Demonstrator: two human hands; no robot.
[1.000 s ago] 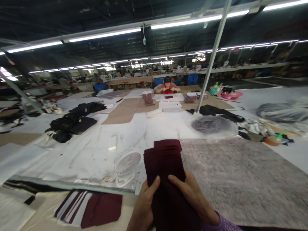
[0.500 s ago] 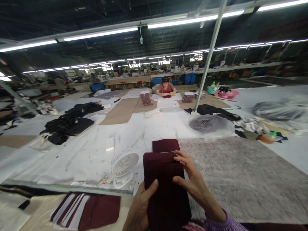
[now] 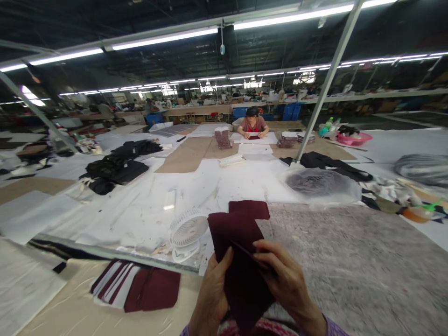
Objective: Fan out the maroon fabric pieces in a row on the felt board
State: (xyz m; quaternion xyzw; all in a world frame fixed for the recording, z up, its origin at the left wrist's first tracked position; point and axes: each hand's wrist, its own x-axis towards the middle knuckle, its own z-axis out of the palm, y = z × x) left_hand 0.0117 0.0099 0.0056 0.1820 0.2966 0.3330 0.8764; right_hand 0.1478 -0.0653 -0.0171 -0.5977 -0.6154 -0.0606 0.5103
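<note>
Between my hands is a stack of dark maroon fabric pieces [image 3: 241, 270], held up in front of me. My left hand [image 3: 213, 289] grips its left side, thumb on top and fingers underneath. With fingers bent and pinched together, my right hand [image 3: 283, 275] holds the right edge of an upper layer, which is lifted and folded over. Just beyond the held stack, another maroon fabric piece [image 3: 254, 209] lies on the table.
To the left of my hands stands a white fan [image 3: 187, 231]. Lower left are maroon and white fabric pieces [image 3: 136, 287] on beige cloth. Black garments [image 3: 115, 170] and a plastic-wrapped bundle [image 3: 322, 182] lie farther off. A person [image 3: 254, 125] works across the table beyond a metal pole [image 3: 329, 84].
My right hand has gone from fingers spread over the stack to a pinch on its edge, lifting and folding an upper layer. The view has swung slightly left.
</note>
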